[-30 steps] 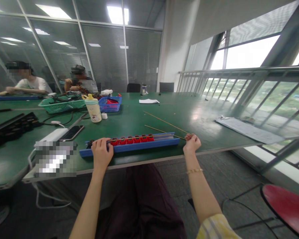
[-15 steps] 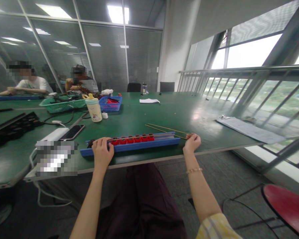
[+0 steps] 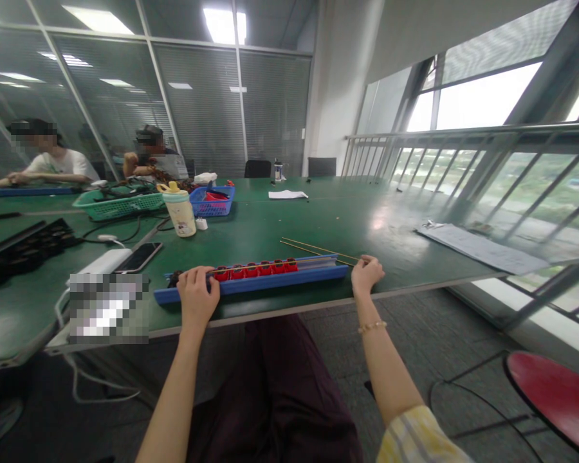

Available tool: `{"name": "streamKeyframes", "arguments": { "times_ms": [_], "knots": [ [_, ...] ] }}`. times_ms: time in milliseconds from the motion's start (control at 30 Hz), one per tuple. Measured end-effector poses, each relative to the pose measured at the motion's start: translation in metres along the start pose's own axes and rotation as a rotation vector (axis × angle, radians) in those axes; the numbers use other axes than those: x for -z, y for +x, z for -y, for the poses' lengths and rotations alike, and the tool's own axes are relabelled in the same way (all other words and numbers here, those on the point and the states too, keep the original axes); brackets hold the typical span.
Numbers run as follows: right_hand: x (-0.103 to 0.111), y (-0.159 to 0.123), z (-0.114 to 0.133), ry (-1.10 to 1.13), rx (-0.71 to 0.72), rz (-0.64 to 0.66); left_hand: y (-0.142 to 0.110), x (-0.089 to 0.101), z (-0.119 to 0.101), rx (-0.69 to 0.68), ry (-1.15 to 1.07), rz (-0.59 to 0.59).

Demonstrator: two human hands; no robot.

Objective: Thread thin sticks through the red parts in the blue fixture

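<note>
A long blue tray lies near the table's front edge, with several red pieces in a row inside it. One thin gold-coloured rod runs lengthwise over these pieces. Around the tray's left end my left hand is closed, fingers over the top and thumb at the front; a dark piece shows beside it. Two more thin gold-coloured rods slant behind the tray's right end. My right hand is pinched at their near ends; whether it grips one or both I cannot tell.
Left of the tray are a phone, a white power strip and cables. Behind stand a cup, a blue basket and a green basket. A clipboard lies right. Two people sit at far left.
My right hand has shifted slightly left, toward the tray's right end, with the rod ends at its fingers. My left hand and the tray stay in place.
</note>
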State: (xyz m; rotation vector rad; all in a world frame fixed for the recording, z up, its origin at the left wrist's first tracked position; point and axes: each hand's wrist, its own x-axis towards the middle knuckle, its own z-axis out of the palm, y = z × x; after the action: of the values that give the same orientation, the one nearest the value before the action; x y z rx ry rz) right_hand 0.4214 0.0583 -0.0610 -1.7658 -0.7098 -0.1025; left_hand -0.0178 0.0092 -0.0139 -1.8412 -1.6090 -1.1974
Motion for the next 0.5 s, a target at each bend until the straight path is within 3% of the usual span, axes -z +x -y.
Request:
{"name": "streamKeyframes", "arguments": {
  "times_ms": [167,500],
  "knots": [
    [-0.0008,-0.0043,0.0018,-0.088,-0.05,0.039,-0.0002,0.0019,-0.0019,0.011,-0.015,0.015],
    [-0.0032,-0.0036,-0.0002,-0.176,0.001,0.119,-0.0001,0.0044,-0.0047,0.034,-0.04,0.029]
  ]
}}
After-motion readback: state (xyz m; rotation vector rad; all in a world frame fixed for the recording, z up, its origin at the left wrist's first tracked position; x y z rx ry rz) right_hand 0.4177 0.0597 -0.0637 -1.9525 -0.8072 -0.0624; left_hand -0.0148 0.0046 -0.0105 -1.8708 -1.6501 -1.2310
